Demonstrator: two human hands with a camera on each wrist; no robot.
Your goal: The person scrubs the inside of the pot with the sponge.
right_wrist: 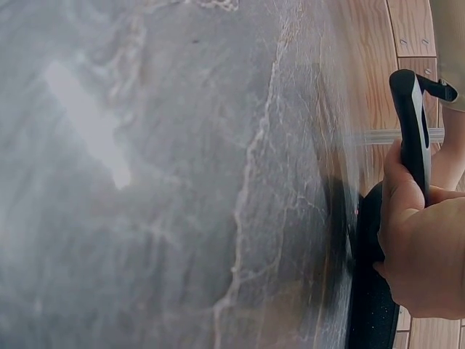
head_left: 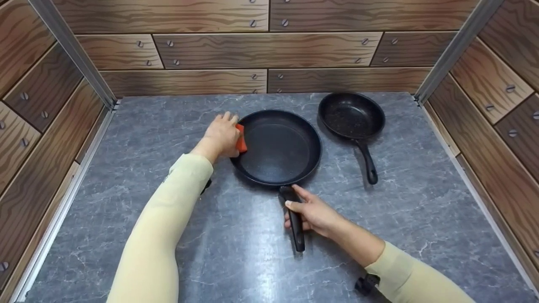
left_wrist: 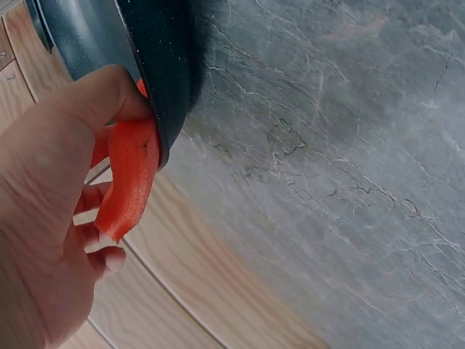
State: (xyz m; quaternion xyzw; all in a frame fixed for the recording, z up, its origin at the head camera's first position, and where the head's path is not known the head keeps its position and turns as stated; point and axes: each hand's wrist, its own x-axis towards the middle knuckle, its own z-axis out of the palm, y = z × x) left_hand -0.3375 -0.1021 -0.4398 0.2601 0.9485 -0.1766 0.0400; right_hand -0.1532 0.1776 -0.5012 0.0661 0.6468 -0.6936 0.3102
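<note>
A large black frying pan (head_left: 278,147) is in the middle of the table, its handle (head_left: 297,227) toward the front. My right hand (head_left: 316,212) grips that handle near the pan, thumb across the top; in the right wrist view, the fingers wrap round the handle (right_wrist: 413,131). At the pan's left rim, my left hand (head_left: 221,134) holds an orange sponge (head_left: 241,139) against the rim. The left wrist view has the sponge (left_wrist: 131,174) bent over the pan's edge (left_wrist: 156,80), pinched between thumb and fingers.
A smaller black frying pan (head_left: 351,115) stands at the back right, its handle (head_left: 367,164) pointing forward. Wood-patterned walls (head_left: 265,50) enclose the grey marbled table (head_left: 168,113) at the back and both sides, with metal corner posts (head_left: 76,54).
</note>
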